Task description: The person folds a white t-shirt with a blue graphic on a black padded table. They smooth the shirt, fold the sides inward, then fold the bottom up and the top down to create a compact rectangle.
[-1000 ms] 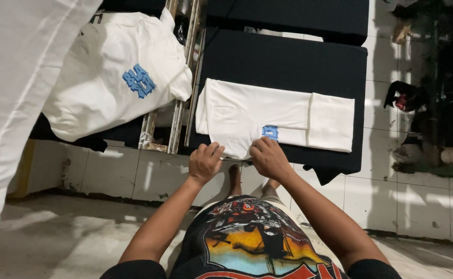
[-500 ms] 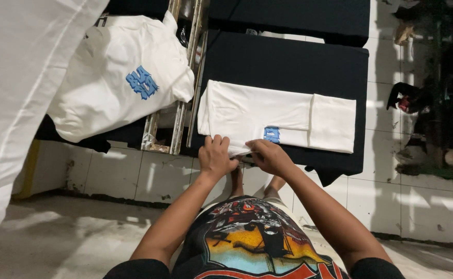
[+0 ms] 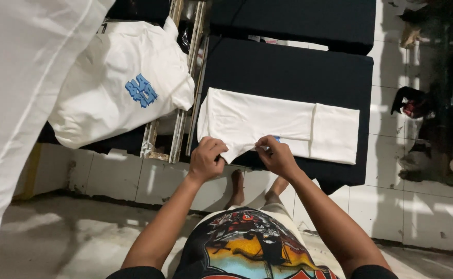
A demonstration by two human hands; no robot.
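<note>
A second white shirt with a blue print (image 3: pixel 118 90) lies crumpled over a metal rack (image 3: pixel 177 103) to the left of the black padded table (image 3: pixel 288 67), and another black platen (image 3: pixel 293 20) stands behind it. A large white cloth (image 3: pixel 14 103) hangs along the left edge. Beneath all this runs a white tiled floor (image 3: pixel 423 217), with a dark bundle (image 3: pixel 410 102) lying at the right.

Bare black worktop (image 3: pixel 288 72) open beyond and right of the folded white shirt (image 3: pixel 268 121); leftward, blocked by metal rails (image 3: pixel 185 93) and printed shirt (image 3: pixel 118 93).
</note>
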